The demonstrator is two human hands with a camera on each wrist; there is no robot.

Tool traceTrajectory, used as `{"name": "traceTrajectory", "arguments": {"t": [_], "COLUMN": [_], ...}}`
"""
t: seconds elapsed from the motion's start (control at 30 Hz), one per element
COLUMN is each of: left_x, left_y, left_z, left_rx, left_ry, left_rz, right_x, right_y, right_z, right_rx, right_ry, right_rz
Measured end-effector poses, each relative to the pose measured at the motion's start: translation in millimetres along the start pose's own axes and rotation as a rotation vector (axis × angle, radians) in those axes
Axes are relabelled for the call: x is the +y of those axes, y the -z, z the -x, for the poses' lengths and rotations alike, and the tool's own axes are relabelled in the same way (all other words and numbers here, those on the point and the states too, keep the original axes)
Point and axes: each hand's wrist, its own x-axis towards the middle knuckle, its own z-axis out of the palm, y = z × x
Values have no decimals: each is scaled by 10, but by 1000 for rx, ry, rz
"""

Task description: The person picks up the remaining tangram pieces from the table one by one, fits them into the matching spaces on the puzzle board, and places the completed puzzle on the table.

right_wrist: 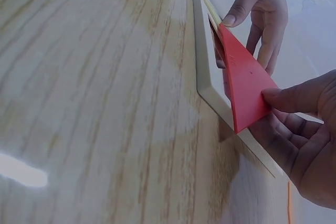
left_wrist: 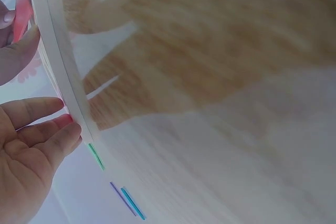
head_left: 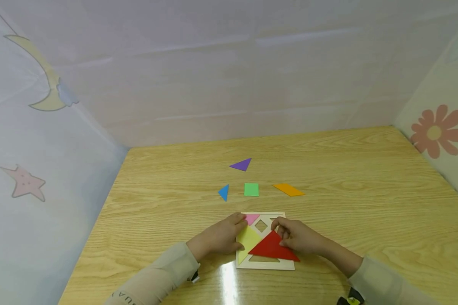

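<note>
A wooden tangram board (head_left: pixel 265 265) lies on the table, a yellow triangle (head_left: pixel 247 239) and a pink triangle (head_left: pixel 252 218) in its left side. My left hand (head_left: pixel 223 235) rests at the board's left edge. Its fingers touch near the pink piece and its thumb lies on the yellow one. My right hand (head_left: pixel 301 237) pinches a red triangle (right_wrist: pixel 247 82) between thumb and fingers. That triangle is tilted over the board's lower right, one corner near the yellow piece, and part of a triangular recess shows below it.
Beyond the board lie a blue triangle (head_left: pixel 224 192), a green square (head_left: pixel 251 189) and an orange parallelogram (head_left: pixel 289 189). Farther back is a purple triangle (head_left: pixel 242 164). Printed cloth walls (head_left: pixel 198 84) border the wooden table (head_left: pixel 351 178).
</note>
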Motion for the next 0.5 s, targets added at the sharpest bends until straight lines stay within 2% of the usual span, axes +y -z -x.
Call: {"name": "traceTrajectory", "arguments": {"t": [0.27, 0.5], "left_x": [1, -9], "left_y": [-5, -15], "left_z": [2, 6], "left_rx": [4, 7], "left_ry": [-1, 3], "left_rz": [10, 8], "right_x": [-38, -78], "right_y": [-29, -32], "right_z": [-8, -13], "right_rx": [-9, -15], "right_ry": [-31, -1], "right_rz": [10, 15]}}
